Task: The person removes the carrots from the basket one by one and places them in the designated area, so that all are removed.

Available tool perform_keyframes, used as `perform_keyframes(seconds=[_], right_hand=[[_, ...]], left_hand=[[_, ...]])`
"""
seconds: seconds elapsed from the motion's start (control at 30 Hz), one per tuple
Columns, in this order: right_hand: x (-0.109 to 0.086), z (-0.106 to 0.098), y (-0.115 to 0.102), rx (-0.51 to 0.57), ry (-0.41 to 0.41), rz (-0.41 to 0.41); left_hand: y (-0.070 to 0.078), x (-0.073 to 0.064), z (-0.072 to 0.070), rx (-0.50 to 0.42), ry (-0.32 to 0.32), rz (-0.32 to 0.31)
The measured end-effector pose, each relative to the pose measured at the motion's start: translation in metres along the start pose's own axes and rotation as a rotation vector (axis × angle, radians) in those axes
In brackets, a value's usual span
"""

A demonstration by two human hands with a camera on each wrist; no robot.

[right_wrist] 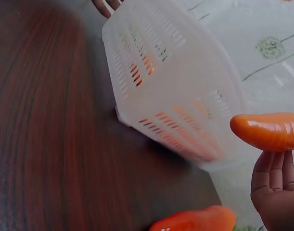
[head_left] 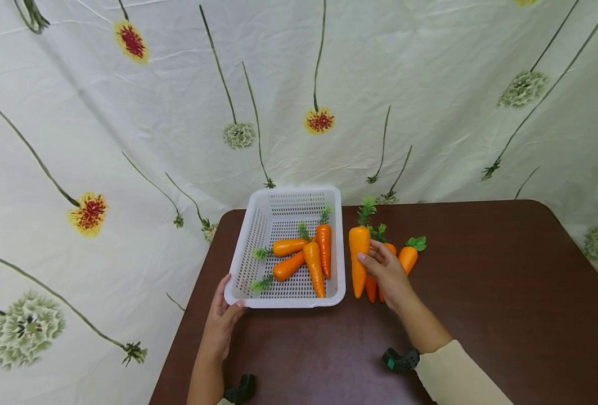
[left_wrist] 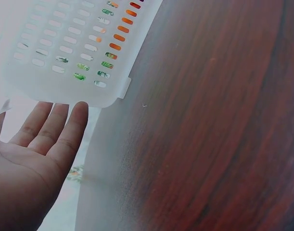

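A white plastic basket point(head_left: 286, 302) with slotted walls holds several toy carrots point(head_left: 314, 269) with green tops. At its near left corner my left hand point(head_left: 221, 324) grips the rim, thumb on the near edge and fingers along the outer side. The left wrist view shows those fingers point(left_wrist: 70, 132) against the basket wall point(left_wrist: 45, 89). Just right of the basket, my right hand point(head_left: 391, 277) holds an orange toy carrot point(head_left: 359, 261) upright, leafy top upward. In the right wrist view its smooth tip point(right_wrist: 262, 129) shows above the fingers point(right_wrist: 275, 173).
More toy carrots point(head_left: 408, 259) lie on the dark brown table point(head_left: 501, 292) beyond and under the right hand, partly hidden by it. Behind the table hangs a white cloth point(head_left: 430, 62) printed with flowers. Dark bands point(head_left: 401, 360) sit on both wrists.
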State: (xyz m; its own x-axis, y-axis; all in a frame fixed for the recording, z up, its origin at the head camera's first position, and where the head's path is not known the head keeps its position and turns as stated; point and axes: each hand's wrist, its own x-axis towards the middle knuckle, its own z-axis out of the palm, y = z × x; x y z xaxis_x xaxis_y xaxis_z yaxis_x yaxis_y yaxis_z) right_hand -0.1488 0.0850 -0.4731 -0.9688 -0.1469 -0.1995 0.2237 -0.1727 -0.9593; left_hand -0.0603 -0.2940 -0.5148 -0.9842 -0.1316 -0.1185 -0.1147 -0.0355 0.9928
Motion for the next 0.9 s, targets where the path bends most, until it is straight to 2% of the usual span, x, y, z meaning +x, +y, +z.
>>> perform_keyframes(seconds=[0.17, 0.4, 0.9], right_hand=[[0.0, -0.011, 0.006, 0.019, 0.061, 0.017], [-0.001, -0.031, 0.01, -0.006, 0.127, 0.051], [-0.003, -0.076, 0.019, -0.051, 0.284, 0.046]], left_hand=[[0.0, 0.0, 0.0, -0.001, 0.001, 0.001], [0.002, -0.001, 0.001, -0.01, 0.002, -0.005], [0.003, -0.002, 0.002, -0.006, 0.005, -0.008]])
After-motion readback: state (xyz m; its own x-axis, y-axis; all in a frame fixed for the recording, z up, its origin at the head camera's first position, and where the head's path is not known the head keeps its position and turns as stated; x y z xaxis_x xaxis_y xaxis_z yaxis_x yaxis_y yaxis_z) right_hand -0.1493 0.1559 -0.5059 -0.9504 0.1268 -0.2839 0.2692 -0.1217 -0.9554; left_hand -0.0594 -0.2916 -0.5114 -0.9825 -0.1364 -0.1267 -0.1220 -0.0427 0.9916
